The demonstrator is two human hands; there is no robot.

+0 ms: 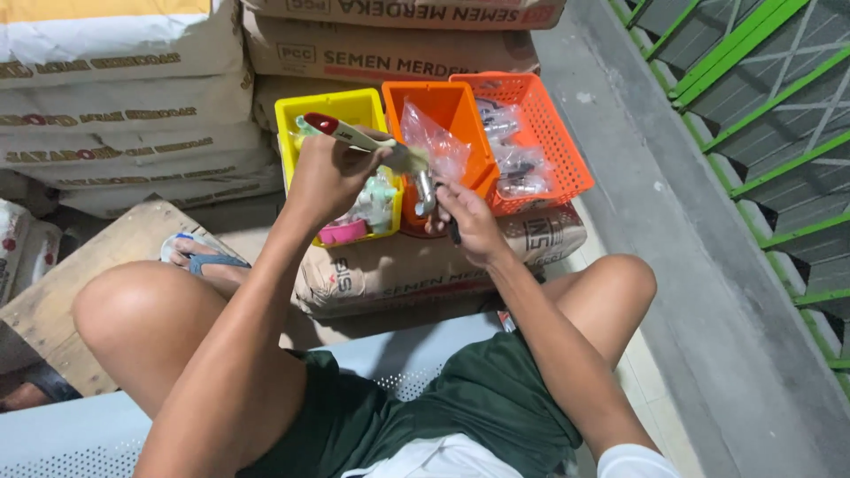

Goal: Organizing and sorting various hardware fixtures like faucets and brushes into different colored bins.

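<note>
Behind the right hand (pixel 469 221), a metal fitting (pixel 426 190) shows partly.

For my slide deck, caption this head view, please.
Left hand brushes a metal part held by right hand, above yellow and orange bins.

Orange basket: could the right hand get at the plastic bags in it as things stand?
Probably yes, once freed. The right hand is close to the orange basket, whose top is open with the bags exposed. But its grip is taken up by a small metal part.
</note>
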